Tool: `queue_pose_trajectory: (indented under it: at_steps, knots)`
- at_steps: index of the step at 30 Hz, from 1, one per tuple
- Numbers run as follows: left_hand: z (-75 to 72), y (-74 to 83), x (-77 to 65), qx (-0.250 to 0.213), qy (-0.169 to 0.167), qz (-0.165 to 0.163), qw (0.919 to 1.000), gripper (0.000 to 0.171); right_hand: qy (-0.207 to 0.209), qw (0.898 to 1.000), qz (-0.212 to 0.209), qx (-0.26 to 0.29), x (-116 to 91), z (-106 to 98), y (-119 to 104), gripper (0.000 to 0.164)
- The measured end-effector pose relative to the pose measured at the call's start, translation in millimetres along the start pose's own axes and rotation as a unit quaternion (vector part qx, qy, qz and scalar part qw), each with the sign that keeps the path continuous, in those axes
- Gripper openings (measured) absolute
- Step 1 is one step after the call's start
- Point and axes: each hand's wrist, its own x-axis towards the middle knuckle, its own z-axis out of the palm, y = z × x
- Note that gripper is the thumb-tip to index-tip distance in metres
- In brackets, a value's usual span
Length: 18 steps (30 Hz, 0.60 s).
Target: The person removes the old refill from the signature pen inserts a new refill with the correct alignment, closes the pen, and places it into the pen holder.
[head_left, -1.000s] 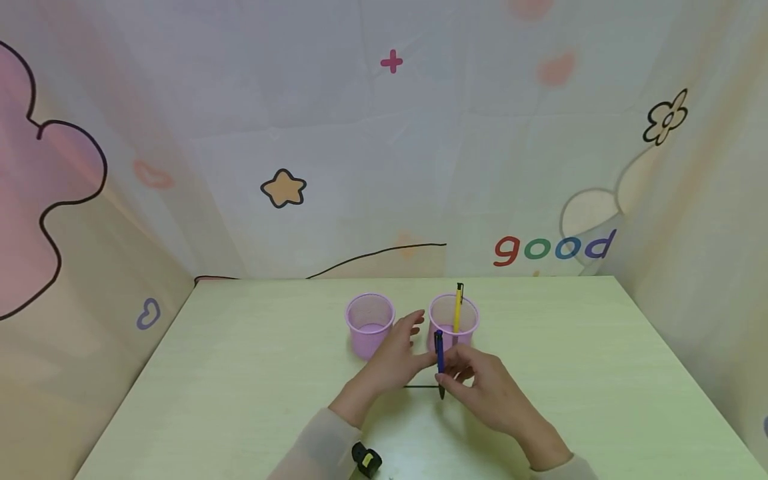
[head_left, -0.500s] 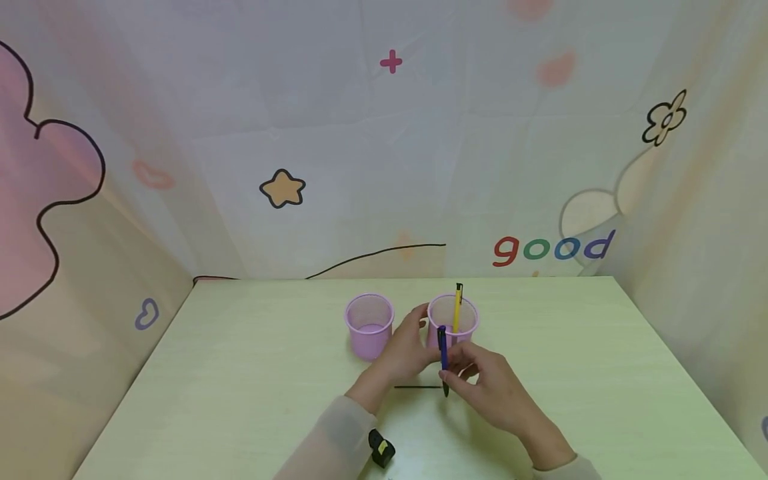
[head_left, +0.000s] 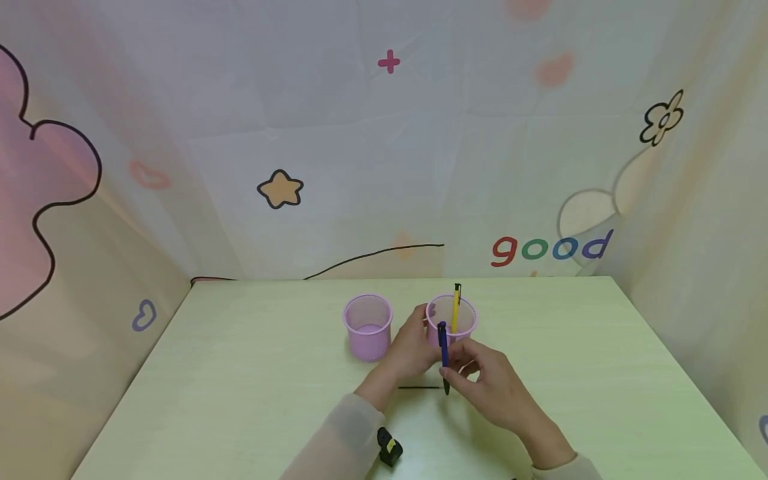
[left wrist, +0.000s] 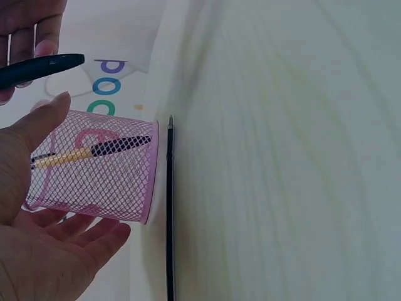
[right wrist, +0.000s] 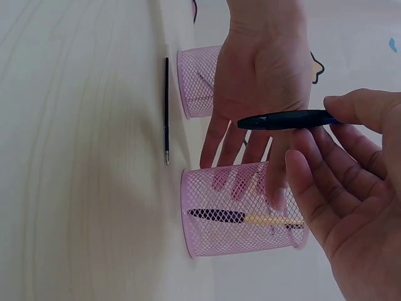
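My right hand (head_left: pixel 489 383) pinches a blue pen (head_left: pixel 444 347) with a dark lower end, held upright, point down, in front of the right pink mesh pen cup (head_left: pixel 433 333). My left hand (head_left: pixel 411 347) holds that cup from its left side; in the left wrist view, the thumb (left wrist: pixel 47 125) lies along one side and the fingers (left wrist: pixel 94 244) along the other. Through the mesh shows a yellow pen (right wrist: pixel 263 219) with a dark grip, leaning inside. On the table before the cups lies a thin black pen refill (left wrist: pixel 170 207) with a metal tip.
A second pink mesh cup (head_left: pixel 369 343) stands left of my left hand. A small black object with a yellow patch (head_left: pixel 390 448) is beside the left sleeve. A printed curtain (head_left: pixel 336 133) hangs behind the pale table (head_left: pixel 240 373).
My left hand has moved right and closed in on the right cup. My right hand has raised the blue pen slightly. The small black object has shifted right along with the left sleeve.
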Motion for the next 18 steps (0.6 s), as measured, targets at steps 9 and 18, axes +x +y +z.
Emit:
queue_pose_trajectory:
  at_steps: [9, 18]
  knots:
    - [4.8, 0.5, 3.6, 0.007, 0.021, 0.005, 0.9997, 0.069, -0.001, 1.0, 0.003, 0.0, 1.2, 0.1, -2.9, 0.015]
    - [6.3, 0.4, 4.5, 0.017, 0.027, 0.001, 0.9995, 0.073, 0.01, 1.0, -0.005, -0.006, 2.8, -0.9, -2.4, 0.015]
